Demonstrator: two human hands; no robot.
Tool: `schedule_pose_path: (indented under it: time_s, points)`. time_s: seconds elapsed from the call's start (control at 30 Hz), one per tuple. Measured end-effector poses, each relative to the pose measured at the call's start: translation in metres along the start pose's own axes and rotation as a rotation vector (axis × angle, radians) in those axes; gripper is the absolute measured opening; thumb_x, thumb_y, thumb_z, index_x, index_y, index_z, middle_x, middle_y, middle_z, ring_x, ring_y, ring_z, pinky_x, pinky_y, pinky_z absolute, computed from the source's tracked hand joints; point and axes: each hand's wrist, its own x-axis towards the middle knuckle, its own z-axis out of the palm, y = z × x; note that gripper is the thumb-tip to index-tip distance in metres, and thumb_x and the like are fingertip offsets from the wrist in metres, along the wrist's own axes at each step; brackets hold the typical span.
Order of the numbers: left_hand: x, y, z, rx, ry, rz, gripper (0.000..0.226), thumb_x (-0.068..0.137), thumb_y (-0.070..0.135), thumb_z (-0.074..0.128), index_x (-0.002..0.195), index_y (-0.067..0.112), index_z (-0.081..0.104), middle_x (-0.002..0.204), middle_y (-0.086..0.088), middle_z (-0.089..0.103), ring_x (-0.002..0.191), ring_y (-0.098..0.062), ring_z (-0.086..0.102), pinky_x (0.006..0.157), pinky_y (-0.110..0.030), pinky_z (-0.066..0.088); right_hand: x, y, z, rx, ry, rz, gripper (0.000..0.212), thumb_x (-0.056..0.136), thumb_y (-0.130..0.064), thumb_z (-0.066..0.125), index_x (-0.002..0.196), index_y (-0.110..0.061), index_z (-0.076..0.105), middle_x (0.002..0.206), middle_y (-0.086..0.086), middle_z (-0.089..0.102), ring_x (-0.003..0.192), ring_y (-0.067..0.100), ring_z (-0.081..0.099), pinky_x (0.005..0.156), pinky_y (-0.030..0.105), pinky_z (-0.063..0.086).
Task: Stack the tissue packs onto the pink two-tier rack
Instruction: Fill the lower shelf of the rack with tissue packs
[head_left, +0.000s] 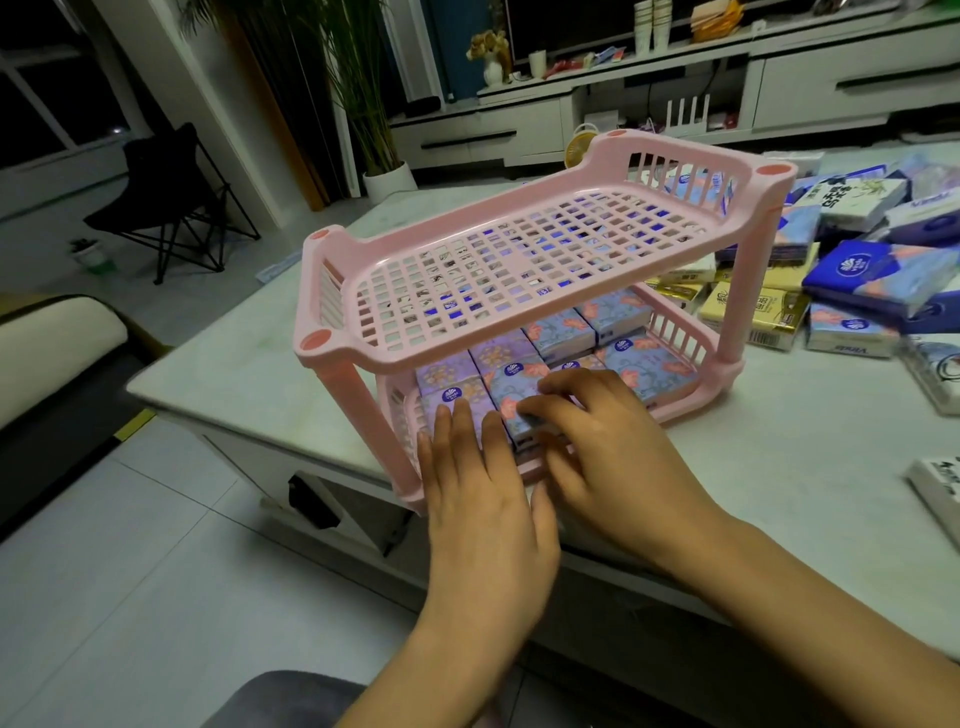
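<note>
Pink two-tier rack (332, 343) stands on the tabletop (234, 364), its lower tier lined with tissue packs (561, 332). Our left grip (478, 483) lies flat on near packs, seemingly steadying them, while our right grip (597, 441) pinches one blue pack (514, 400), seemingly seating it.

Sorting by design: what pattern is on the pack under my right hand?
The pack is light blue with coral flowers; head view.

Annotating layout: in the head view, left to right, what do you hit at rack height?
black folding chair → pink rack → loose tissue packs
</note>
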Motion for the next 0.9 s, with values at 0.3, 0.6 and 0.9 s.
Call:
schedule_pose_path:
  time_s: [0.3, 0.6, 0.9]
  points:
    - [0.002, 0.002, -0.001, -0.051, -0.020, -0.017, 0.059, 0.072, 0.031, 0.039, 0.118, -0.004, 0.052, 0.124, -0.027, 0.051, 0.119, -0.044, 0.047, 0.097, -0.056, 0.041, 0.000, -0.004, -0.003, -0.047, -0.077, -0.009, 0.043, 0.068, -0.024, 0.038, 0.097, -0.010, 0.068, 0.100, 0.013, 0.065, 0.088, 0.035, 0.061, 0.073, 0.042, 0.054]
    - [0.011, 0.044, -0.011, -0.376, 0.077, 0.066, 0.055, 0.073, 0.015, 0.034, 0.127, 0.007, 0.035, 0.135, -0.021, 0.043, 0.132, -0.031, 0.029, 0.110, -0.048, 0.027, -0.001, 0.007, -0.042, 0.188, -0.091, 0.042, 0.037, 0.079, -0.012, 0.052, 0.115, -0.012, 0.060, 0.108, 0.004, 0.063, 0.098, 0.016, 0.056, 0.085, 0.021, 0.037]
    - [0.026, 0.116, -0.017, -0.650, -0.115, 0.201, 0.048, 0.084, 0.026, 0.034, 0.131, 0.018, 0.039, 0.140, -0.009, 0.039, 0.134, -0.021, 0.031, 0.109, -0.025, 0.013, -0.001, 0.079, -0.125, 0.167, -0.066, 0.525, 0.023, 0.083, -0.005, 0.056, 0.101, -0.016, 0.066, 0.096, 0.004, 0.069, 0.086, 0.014, 0.062, 0.080, 0.023, 0.049]
